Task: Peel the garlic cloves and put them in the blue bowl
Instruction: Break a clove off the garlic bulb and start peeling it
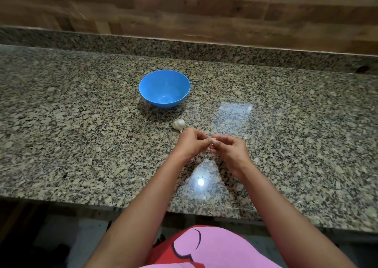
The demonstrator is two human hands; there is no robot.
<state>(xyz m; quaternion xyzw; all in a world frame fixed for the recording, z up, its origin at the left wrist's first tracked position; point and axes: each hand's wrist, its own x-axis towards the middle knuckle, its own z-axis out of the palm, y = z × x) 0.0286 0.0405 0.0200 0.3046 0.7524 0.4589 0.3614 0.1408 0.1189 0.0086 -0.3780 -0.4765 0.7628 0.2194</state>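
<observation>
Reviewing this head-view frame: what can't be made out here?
- Garlic clove: nearly hidden by the fingers of the left hand and right hand; how far it is peeled is unreadable.
- Garlic bulb: too small to count cloves.
- Blue bowl: any contents are blurred.

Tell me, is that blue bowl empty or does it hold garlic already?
Empty. The blue bowl stands upright on the counter, and its bare blue bottom shows, with no cloves inside.
</observation>
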